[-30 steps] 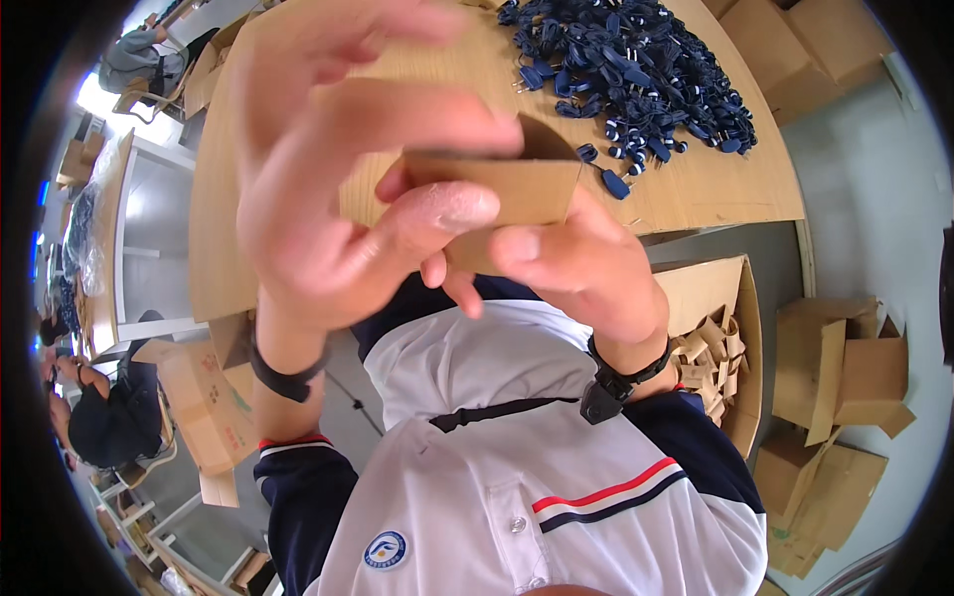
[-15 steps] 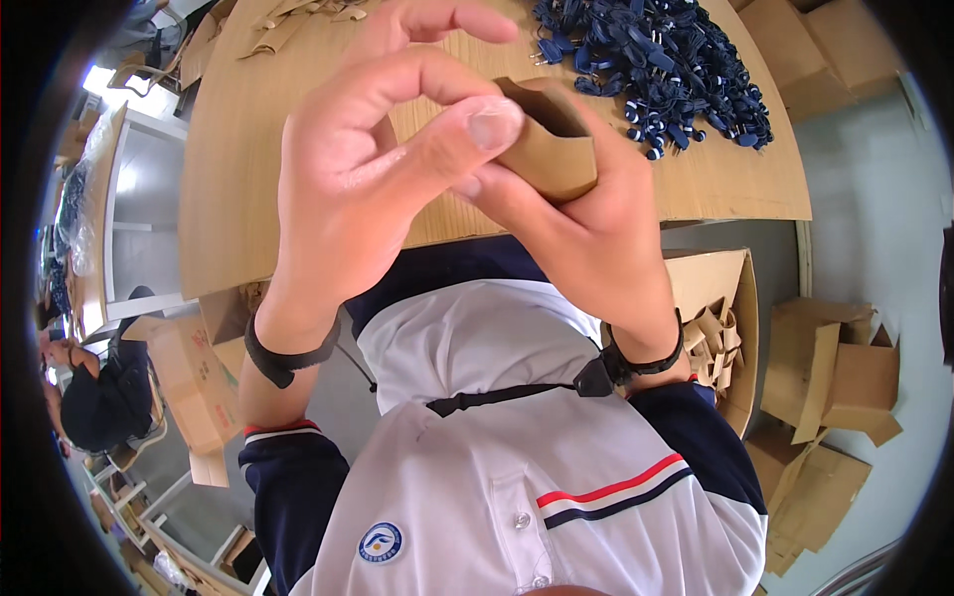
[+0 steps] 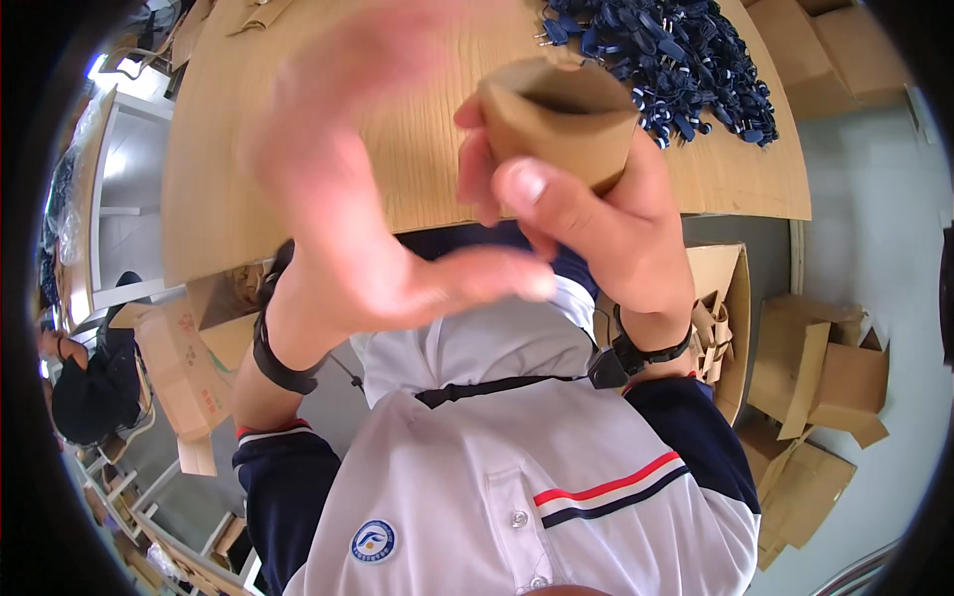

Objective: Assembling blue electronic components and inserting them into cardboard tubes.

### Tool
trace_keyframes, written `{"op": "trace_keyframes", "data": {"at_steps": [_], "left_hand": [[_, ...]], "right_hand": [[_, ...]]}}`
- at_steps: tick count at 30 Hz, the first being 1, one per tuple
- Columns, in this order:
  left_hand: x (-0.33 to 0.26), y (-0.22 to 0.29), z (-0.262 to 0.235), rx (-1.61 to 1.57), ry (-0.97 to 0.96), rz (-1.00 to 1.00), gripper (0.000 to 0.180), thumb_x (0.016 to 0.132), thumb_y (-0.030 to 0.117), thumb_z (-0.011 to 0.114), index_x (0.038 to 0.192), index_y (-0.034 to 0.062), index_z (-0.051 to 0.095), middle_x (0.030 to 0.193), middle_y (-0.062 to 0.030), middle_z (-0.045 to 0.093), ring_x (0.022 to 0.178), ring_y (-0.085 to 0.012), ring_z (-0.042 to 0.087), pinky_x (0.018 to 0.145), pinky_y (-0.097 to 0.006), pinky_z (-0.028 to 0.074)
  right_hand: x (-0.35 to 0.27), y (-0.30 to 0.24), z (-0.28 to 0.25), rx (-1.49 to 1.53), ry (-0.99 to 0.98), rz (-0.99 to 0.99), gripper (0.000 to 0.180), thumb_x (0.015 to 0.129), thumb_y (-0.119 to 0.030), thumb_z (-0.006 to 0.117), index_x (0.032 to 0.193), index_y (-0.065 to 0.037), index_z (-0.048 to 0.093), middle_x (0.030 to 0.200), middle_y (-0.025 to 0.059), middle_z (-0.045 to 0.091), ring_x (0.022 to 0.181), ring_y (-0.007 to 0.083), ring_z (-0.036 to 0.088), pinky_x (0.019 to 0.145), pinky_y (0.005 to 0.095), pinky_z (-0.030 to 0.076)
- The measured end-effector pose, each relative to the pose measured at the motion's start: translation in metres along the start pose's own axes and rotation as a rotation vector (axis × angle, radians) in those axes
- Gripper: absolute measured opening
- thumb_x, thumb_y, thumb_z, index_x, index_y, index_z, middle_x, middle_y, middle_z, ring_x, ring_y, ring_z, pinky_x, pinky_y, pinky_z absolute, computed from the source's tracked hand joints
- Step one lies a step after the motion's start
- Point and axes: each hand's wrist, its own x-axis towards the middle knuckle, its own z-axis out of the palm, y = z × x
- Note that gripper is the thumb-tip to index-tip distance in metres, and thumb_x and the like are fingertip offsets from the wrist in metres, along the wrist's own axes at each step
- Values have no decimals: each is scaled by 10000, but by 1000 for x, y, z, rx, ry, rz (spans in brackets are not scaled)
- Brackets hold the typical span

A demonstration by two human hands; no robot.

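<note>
A brown cardboard sleeve [image 3: 561,139] with an open top end is held up over the table's near edge. My right hand [image 3: 616,223] is wrapped round it, thumb in front and fingers behind. My left hand [image 3: 348,228] is off to the left of the sleeve, apart from it, blurred, with its thumb and fingers spread wide and nothing between them. Behind the sleeve, at the far right of the table, lies a heap of dark blue cables with plugs [image 3: 686,70].
The wooden table [image 3: 219,189] has flat cardboard pieces [image 3: 263,15] at its far left. By my right forearm stands a carton [image 3: 740,328] holding small folded cardboard pieces. More cartons [image 3: 795,372] lie on the floor at right. Another carton [image 3: 179,372] stands at left; a person [image 3: 94,387] is beyond.
My left hand has let go of the cardboard sleeve and moved away to the left, opening. The sleeve, now gripped by my right hand alone, is opened wider and turned more upright.
</note>
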Motion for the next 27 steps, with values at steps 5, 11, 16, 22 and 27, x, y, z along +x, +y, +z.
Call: {"op": "trace_keyframes", "data": {"at_steps": [5,11,16,22,27], "left_hand": [[2,13,31,311,-93,188,581,544,120,887,1002,76,533,1130,-132,641,1041,-347,598,905,-420,422],[5,13,33,508,-119,264,306,717,56,756,908,75,517,1202,-142,620,1048,-333,611,820,-389,460],[10,19,25,156,-97,179,371,779,-27,669,1078,20,453,1336,-227,536,1135,-405,598,796,-407,561],[12,12,-13,-268,-505,-68,843,743,-20,712,1452,31,258,1342,-183,530,985,-374,636,734,-410,540],[25,6,-13,-116,-430,-216,505,812,140,713,1276,107,515,1328,-154,539,1030,-308,625,758,-370,523]], "right_hand": [[1,10,3,138,53,-24,386,947,-82,543,1295,6,401,1047,57,561,898,98,545,752,240,462],[-1,17,15,64,265,-123,406,953,-23,450,1346,5,353,1244,122,499,1105,177,509,943,288,432],[-8,5,7,-66,319,-109,424,952,-91,474,1346,13,355,1247,143,519,1115,175,528,924,279,441],[-16,-21,-15,-364,92,164,351,934,-98,573,1244,27,465,803,50,608,594,76,563,506,186,426],[-11,9,-18,-513,314,-231,117,885,25,609,1002,28,603,711,55,619,514,80,549,428,204,408]]}}
